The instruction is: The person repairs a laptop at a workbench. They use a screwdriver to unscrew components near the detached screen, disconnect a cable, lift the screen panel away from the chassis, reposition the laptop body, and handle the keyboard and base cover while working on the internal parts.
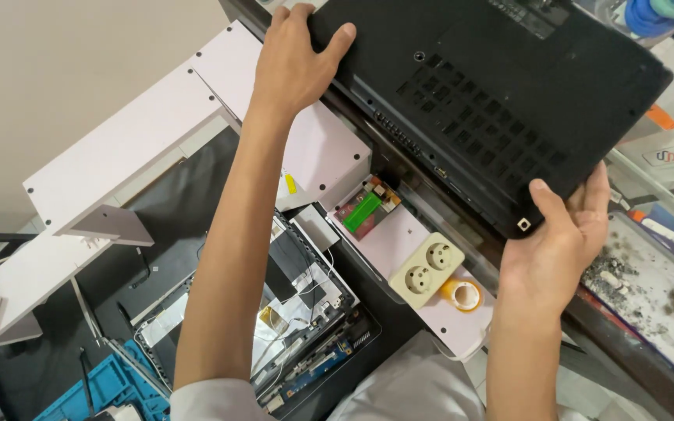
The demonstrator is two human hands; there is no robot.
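I hold a black laptop bottom cover (pixel 493 93), vented underside up, raised over the bench. My left hand (pixel 294 62) grips its far left corner, thumb over the edge. My right hand (pixel 559 249) grips the near right corner, thumb on top beside a small square foot. Below my left forearm lies an opened laptop chassis (pixel 306 312) with its board, cables and silver foil showing.
A cream double power socket (pixel 427 269) and a roll of yellow tape (pixel 462 295) sit on a pale shelf (pixel 329 148). A small green circuit board (pixel 364 210) lies behind them. A blue tool tray (pixel 103 390) is at bottom left; a dusty grey mat (pixel 657 296) at right.
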